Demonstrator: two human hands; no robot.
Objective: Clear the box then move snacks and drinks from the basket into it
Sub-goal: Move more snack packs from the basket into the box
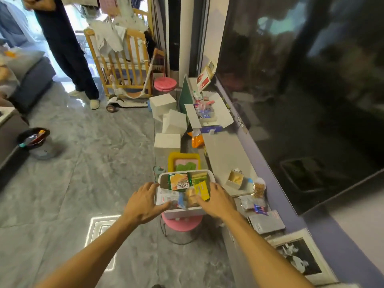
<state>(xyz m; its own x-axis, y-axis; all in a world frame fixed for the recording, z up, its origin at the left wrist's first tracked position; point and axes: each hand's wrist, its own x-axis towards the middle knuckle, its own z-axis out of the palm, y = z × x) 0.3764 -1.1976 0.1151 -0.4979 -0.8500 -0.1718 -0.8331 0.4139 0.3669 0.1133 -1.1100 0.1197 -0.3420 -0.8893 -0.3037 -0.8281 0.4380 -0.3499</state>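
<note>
While both bare arms reach forward, the white plastic rectangular basket (pixel 182 212) sits on top of a round pink stool (pixel 181 222) that stands on the grey marbled floor (pixel 93 163), just beside the near end of the long pale low counter (pixel 226 154) running along the dark glass wall.

Left hand (pixel 143 202): fingers spread apart, palm down, resting on the basket's left rim, thumb touching a clear-wrapped white snack packet (pixel 167 197) at the near left corner. Not closed on anything.

Right hand (pixel 217 201): fingers splayed, lying over the basket's right rim; fingertips near a yellow sachet (pixel 201 190). Whether it presses the rim or only rests on it, cannot tell.

Basket contents: green-and-orange biscuit packet (pixel 179 181) toward the far side, a green box (pixel 199 177) next to it on the right, a brownish wrapped pastry (pixel 191 197) near the middle. Basket looks full.

Beyond the basket, on the floor: a yellow-rimmed tray (pixel 173 161), touching the basket's far edge or just behind it. Farther along the counter lies an open white cardboard box (pixel 224 113), flaps folded out, with small blue and pink items inside, well apart from the basket.

Near right edge of counter: a small open beige carton (pixel 235 179).
</note>
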